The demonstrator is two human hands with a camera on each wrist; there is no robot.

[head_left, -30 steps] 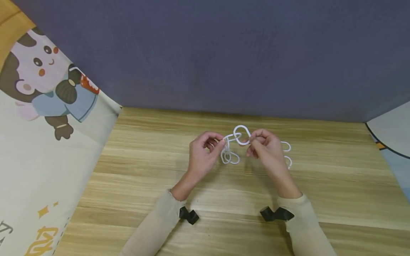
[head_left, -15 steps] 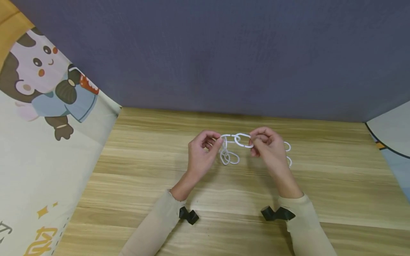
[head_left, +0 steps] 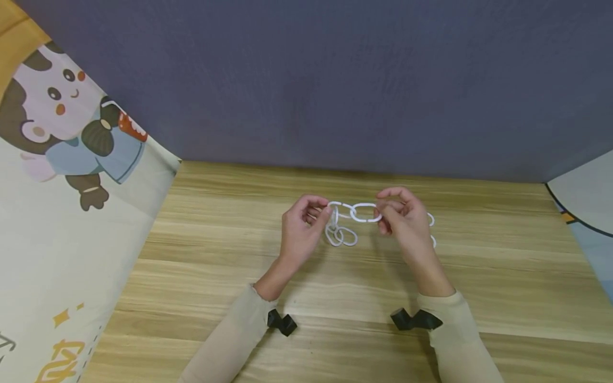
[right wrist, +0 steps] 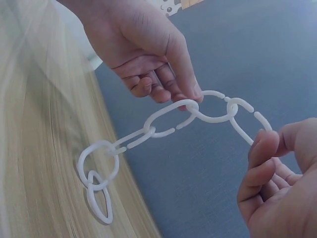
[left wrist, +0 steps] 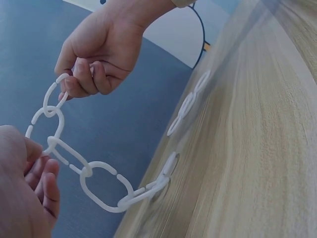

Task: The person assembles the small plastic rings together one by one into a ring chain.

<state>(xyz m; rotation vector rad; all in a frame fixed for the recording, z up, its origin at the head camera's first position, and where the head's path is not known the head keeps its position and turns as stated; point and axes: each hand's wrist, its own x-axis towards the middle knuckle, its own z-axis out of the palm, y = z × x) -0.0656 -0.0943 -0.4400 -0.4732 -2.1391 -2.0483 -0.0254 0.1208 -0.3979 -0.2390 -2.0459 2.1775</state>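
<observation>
A chain of several white plastic links hangs between the two hands. My left hand (head_left: 303, 230) pinches one link (right wrist: 215, 119) between thumb and forefinger. At the chain's end, my right hand (head_left: 406, 227) pinches the end link (head_left: 365, 205), which loops through the link in the left hand. Both of these links are held above the table and show narrow gaps in their sides. From the left hand the other joined links (left wrist: 114, 209) hang down, and the lowest ones (right wrist: 101, 213) lie on the tabletop. The fingertips partly hide the links they hold.
Further white links (left wrist: 187, 105) lie on the wooden table (head_left: 335, 346) to the right, partly behind the right hand in the head view. A dark blue panel (head_left: 311, 85) stands along the table's back edge. A printed cartoon sheet (head_left: 29, 223) borders the left side.
The end link has turned from upright to lying sideways. My right hand has shifted slightly right, drawing the two held links into a straighter line; the left hand has barely moved.
</observation>
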